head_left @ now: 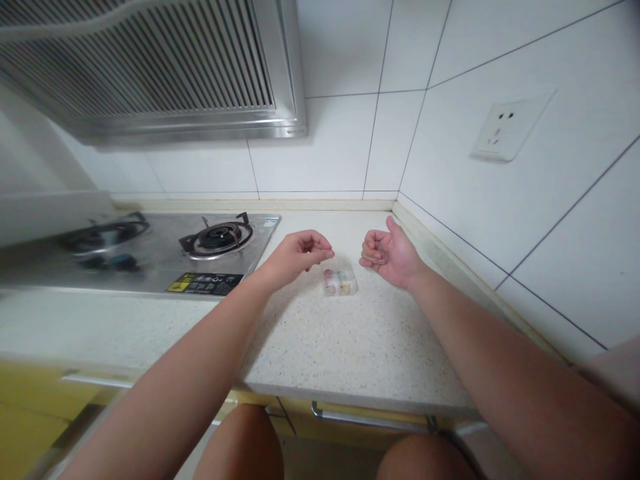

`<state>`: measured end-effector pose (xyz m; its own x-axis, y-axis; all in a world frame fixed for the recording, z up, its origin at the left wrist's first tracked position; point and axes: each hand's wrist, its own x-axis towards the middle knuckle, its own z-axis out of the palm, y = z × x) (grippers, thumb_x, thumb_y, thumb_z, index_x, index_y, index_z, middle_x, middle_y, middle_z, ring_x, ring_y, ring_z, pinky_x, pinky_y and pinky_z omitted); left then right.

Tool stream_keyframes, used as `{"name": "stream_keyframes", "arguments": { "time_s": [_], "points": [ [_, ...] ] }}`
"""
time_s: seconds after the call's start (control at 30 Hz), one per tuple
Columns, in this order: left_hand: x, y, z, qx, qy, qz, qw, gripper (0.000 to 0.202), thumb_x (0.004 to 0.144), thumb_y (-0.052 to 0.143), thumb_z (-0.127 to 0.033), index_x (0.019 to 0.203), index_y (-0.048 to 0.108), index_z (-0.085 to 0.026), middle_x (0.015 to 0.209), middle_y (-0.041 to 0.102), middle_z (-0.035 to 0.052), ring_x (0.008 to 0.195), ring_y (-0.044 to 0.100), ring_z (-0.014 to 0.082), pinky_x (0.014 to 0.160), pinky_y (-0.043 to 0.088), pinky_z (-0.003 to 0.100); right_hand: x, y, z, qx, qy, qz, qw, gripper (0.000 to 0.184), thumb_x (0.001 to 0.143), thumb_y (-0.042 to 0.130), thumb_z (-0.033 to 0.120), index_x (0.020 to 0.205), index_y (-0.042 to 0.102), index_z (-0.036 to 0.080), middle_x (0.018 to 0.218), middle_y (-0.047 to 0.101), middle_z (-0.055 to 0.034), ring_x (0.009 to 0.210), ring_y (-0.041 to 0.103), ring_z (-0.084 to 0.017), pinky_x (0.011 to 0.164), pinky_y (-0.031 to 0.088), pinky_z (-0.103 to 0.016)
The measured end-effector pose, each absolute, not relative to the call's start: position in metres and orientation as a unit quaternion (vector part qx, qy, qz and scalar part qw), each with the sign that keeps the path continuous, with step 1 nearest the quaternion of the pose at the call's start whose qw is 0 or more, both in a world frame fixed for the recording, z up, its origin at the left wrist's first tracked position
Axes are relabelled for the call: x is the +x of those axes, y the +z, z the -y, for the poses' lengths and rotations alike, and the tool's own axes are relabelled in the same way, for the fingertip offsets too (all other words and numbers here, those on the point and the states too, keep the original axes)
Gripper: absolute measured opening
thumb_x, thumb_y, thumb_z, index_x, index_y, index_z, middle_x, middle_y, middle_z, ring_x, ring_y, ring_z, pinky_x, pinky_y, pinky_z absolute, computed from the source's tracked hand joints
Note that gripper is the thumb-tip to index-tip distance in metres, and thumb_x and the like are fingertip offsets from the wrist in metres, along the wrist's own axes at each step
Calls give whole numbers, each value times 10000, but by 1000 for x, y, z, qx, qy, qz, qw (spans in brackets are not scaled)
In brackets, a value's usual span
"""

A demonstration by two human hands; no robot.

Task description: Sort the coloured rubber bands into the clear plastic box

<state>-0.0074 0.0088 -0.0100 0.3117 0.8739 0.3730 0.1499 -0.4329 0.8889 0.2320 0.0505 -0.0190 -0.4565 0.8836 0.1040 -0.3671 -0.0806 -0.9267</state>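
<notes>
A small clear plastic box [340, 280] with compartments lies on the speckled counter, between and slightly in front of my two hands. Small pinkish, greenish and yellowish items show blurrily inside it. My left hand [303, 253] hovers beside the box at its upper left, with fingers curled and thumb brought near the index finger. Anything in that pinch is too small to make out. To the right of the box is my right hand [390, 255], its fingers curled in towards the palm and its thumb pointing up. The curled fingers hide whatever may be inside. Neither hand visibly touches the box.
A steel gas hob [150, 267] with black burners is set into the counter [350, 347] on the left, under a range hood [190, 73]. White tiled walls meet at the back right, with a power socket [510, 127]. A drawer handle [370, 419] runs below the counter's front edge.
</notes>
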Motion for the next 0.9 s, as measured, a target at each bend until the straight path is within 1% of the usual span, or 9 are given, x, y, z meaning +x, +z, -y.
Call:
{"name": "stream_keyframes", "arguments": {
  "time_s": [0.17,0.3,0.4,0.47,0.53,0.6,0.67,0.73,0.9],
  "points": [
    [-5,-8,-7,656,507,-345,440,304,729,846,-361,831,647,-157,737,625,-4,575,509,79,472,376,199,229,-17,-47,-252,677,519,457,659,947,307,765,624,471,214,475,285,45,457,154,-107,499,318,-276],
    [-3,-10,-8,639,519,-337,456,305,726,858,-345,835,649,-153,745,647,-2,567,511,69,468,379,190,228,-16,-45,-261,676,527,445,515,920,541,642,656,456,208,498,264,70,452,106,-79,416,130,-215],
    [-3,-10,-8,634,527,-325,463,293,737,857,-331,834,648,-151,752,657,-2,560,505,62,457,369,183,227,-17,-44,-297,669,524,435,458,898,627,580,689,456,210,496,265,91,429,77,-56,396,35,-194],
    [-3,-11,-8,633,529,-321,466,289,740,857,-327,833,648,-151,759,662,-1,559,505,59,456,368,181,226,-18,-43,-321,656,533,427,442,906,612,592,726,484,210,489,345,86,407,80,-44,376,31,-185],
    [-3,-11,-8,632,529,-319,467,291,740,858,-331,835,650,-152,759,665,-2,555,505,59,456,369,182,224,-19,-42,-330,643,552,415,440,911,591,614,773,529,201,530,484,51,387,101,-31,357,39,-182],
    [-3,-11,-8,634,527,-320,467,298,737,859,-343,838,653,-153,760,668,-1,554,506,60,457,368,185,222,-20,-39,-324,633,576,403,422,891,625,596,800,568,188,614,589,10,367,181,-22,341,62,-180],
    [-3,-11,-8,635,524,-322,466,305,737,860,-354,842,654,-156,762,670,0,552,502,60,463,368,187,220,-20,-37,-314,616,598,406,370,843,704,526,787,588,179,658,618,-1,371,298,-29,332,101,-179],
    [-3,-12,-8,636,522,-325,467,306,736,862,-355,843,654,-158,753,663,-5,547,492,59,466,367,188,218,-21,-35,-310,594,616,413,329,795,762,455,756,597,174,663,618,4,386,365,-37,331,130,-182],
    [-3,-12,-7,635,523,-325,466,305,733,864,-357,833,652,-162,724,639,-14,545,485,62,467,357,192,216,-22,-34,-313,559,647,412,278,762,802,402,777,649,170,622,594,25,402,368,-34,367,162,-194]
  ]
}}
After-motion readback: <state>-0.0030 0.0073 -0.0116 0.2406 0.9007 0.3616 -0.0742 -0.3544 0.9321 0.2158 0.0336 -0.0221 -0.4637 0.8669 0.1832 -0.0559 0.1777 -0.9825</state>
